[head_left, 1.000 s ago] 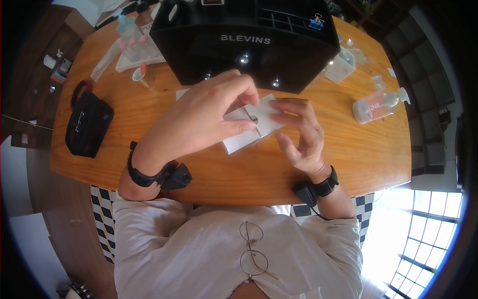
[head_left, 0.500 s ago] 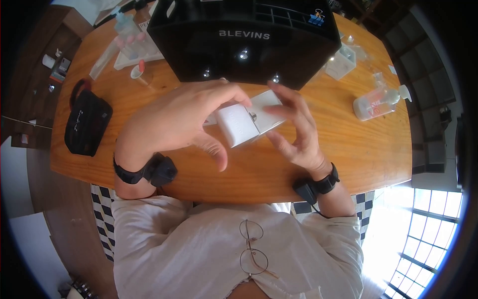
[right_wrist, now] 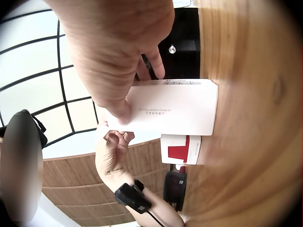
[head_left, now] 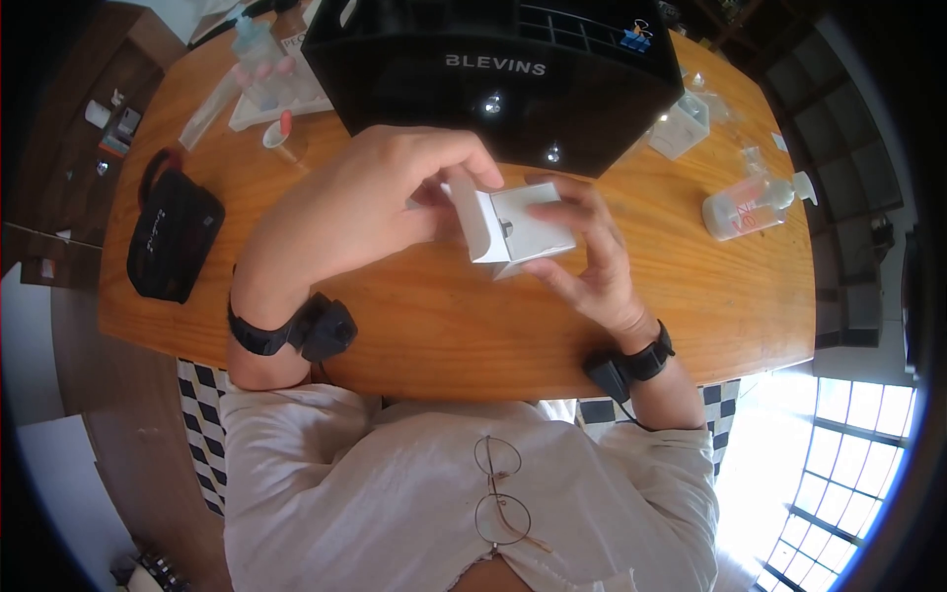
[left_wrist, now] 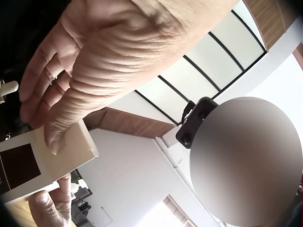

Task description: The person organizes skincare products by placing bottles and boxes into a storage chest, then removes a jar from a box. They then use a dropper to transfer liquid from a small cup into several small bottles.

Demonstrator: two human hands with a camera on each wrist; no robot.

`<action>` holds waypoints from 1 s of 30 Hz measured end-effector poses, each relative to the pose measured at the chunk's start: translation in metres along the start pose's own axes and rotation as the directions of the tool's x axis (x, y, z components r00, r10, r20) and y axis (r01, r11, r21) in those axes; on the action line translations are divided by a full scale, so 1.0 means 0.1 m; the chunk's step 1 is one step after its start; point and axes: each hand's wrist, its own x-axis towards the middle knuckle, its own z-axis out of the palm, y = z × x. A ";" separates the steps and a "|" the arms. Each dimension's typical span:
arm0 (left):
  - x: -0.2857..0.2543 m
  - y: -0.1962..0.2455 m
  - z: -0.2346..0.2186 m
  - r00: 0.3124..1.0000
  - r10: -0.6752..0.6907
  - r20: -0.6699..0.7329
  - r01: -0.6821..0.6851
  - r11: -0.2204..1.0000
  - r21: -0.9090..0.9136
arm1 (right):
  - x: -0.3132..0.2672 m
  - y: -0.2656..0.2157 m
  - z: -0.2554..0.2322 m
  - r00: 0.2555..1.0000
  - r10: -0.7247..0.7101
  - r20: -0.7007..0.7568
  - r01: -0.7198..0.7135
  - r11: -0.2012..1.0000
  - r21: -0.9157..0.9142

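Fingers (left_wrist: 33, 92) of left hand (head_left: 419, 173) and right hand (head_left: 600, 266) around one white box (right_wrist: 170, 106), its contents hidden.

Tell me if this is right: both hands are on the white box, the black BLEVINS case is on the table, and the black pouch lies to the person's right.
Wrong side: the head view shows the black pouch to the person's left. The rest holds: the left hand and right hand are both on the white box, and the black BLEVINS case is on the table.
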 end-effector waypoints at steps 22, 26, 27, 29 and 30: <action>0.12 0.06 0.37 0.983 0.131 -0.131 -0.110 0.982 0.156 | 0.04 0.03 -0.07 0.993 -0.106 -0.050 0.101 0.990 -0.100; 0.15 -0.08 0.31 0.976 0.184 -0.121 -0.168 0.977 0.128 | 0.05 0.07 -0.03 0.994 -0.091 -0.065 0.091 0.996 -0.014; 0.13 -0.07 0.29 0.979 0.181 -0.098 -0.168 0.977 0.127 | 0.04 0.09 -0.01 0.995 -0.072 -0.066 0.073 0.997 0.015; 0.07 -0.01 0.24 0.983 0.176 -0.052 -0.169 0.978 0.126 | 0.02 0.12 0.01 0.997 -0.050 -0.066 0.053 0.997 0.051; 0.05 0.02 0.23 0.987 0.157 -0.039 -0.152 0.982 0.113 | 0.02 0.13 0.02 0.997 -0.046 -0.065 0.050 0.997 0.061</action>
